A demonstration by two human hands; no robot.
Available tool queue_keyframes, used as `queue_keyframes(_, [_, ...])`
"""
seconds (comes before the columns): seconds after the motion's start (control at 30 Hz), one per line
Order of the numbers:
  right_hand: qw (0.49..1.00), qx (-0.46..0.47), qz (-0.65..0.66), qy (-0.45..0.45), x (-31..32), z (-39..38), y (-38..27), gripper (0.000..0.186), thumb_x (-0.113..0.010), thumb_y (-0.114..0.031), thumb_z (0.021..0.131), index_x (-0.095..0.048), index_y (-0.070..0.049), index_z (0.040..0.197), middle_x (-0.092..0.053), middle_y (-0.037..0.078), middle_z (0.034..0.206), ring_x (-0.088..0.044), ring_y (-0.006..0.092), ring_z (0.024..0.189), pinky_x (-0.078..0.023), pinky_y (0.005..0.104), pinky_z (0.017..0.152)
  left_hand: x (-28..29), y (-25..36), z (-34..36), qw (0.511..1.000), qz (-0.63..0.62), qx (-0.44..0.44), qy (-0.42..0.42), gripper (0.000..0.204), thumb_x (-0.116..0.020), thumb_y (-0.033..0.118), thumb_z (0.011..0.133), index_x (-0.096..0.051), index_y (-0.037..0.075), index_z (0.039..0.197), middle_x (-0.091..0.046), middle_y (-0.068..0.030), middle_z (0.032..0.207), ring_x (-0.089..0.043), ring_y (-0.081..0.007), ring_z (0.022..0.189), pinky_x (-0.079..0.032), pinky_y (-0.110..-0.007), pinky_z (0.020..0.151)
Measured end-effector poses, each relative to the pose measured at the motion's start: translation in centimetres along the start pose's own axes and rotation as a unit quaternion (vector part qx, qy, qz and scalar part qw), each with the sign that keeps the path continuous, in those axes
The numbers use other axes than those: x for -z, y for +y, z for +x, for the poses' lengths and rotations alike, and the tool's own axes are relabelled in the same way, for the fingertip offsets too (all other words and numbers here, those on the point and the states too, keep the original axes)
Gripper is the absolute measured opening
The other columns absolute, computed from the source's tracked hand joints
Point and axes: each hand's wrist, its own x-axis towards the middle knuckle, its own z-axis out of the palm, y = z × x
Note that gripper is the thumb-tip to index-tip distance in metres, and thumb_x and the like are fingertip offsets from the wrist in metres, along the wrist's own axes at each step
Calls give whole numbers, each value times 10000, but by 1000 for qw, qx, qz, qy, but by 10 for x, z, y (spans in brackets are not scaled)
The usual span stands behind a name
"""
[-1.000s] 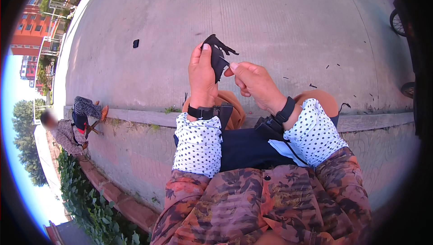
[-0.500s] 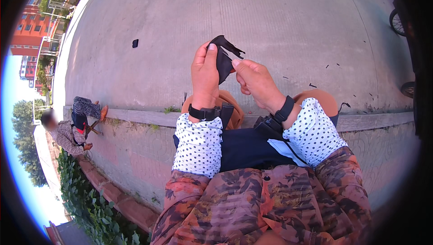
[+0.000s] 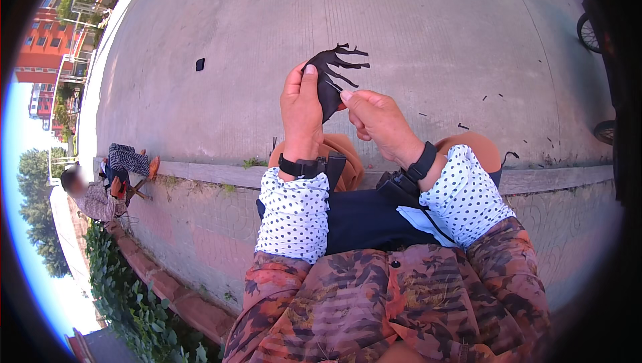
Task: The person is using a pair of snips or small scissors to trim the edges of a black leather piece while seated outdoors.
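Note:
A piece of black cloth [image 3: 328, 82] is pinched in my left hand [image 3: 302, 105], the thumb lying over its left edge. Its far right side is slit into several narrow strips that fan out to the right. My right hand [image 3: 380, 117] is closed close against the cloth's right side, thumb on top. A thin, light pointed tip [image 3: 334, 85] sticks out from beside this thumb onto the cloth, and a bit of red shows below it. The rest of what these fingers hold is hidden. Both wrists wear dark straps with small devices.
A small black piece [image 3: 200, 64] lies on the concrete at the left, and dark scraps [image 3: 463, 126] lie scattered at the right. A stone kerb [image 3: 555, 178] runs past my knees. Another person [image 3: 107, 189] sits at the left. Wheels [image 3: 589, 33] stand at the right edge.
The black cloth's strips have fanned apart to the right; before, they hung bunched together. My hands have barely moved. The person at the left has shifted their arms.

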Motion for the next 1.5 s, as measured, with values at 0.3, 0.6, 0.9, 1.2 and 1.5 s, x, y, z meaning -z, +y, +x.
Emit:
queue_keyframes(0.3, [1000, -4, 18, -12, 0, 0, 1, 305, -570, -361, 1029, -605, -74, 931, -444, -61, 641, -324, 36, 511, -294, 228, 488, 0, -1, -1, 999, 23, -22, 8, 232, -548, 194, 1042, -639, 14, 1156, -681, -30, 984, -627, -74, 826, -536, -239, 706])
queue_keyframes(0.6, [1000, 7, 23, 5, -1, 5, 3, 300, -580, -338, 1026, -564, -105, 839, -458, -56, 644, -338, 35, 506, -301, 228, 472, -1, -3, -2, 996, 57, -60, -24, 230, -547, 174, 1039, -653, 1, 1148, -685, -30, 999, -612, -69, 867, -517, -230, 761])
queue_keyframes(0.9, [999, 9, 26, 39, -1, 6, 7, 271, -591, -308, 1022, -580, -103, 845, -444, -68, 612, -323, 26, 485, -282, 220, 445, -4, -5, -2, 998, 46, -38, -13, 231, -548, 183, 1039, -655, 5, 1140, -681, -25, 997, -610, -64, 868, -520, -234, 758])
queue_keyframes(1.2, [1000, -2, 22, 14, -1, 6, 4, 286, -571, -322, 1033, -589, -97, 858, -458, -55, 627, -340, 36, 497, -300, 226, 461, -4, -4, -3, 999, 37, -16, 5, 236, -564, 177, 1028, -664, -5, 1141, -692, -22, 961, -621, -65, 824, -519, -230, 729])
queue_keyframes(1.5, [999, 12, 16, 33, -3, 8, 5, 279, -577, -314, 1031, -585, -97, 856, -462, -52, 635, -342, 37, 493, -305, 227, 461, -5, -3, -6, 999, 33, 4, -10, 253, -570, 174, 1025, -676, -16, 1155, -701, -31, 961, -630, -63, 811, -523, -224, 698])
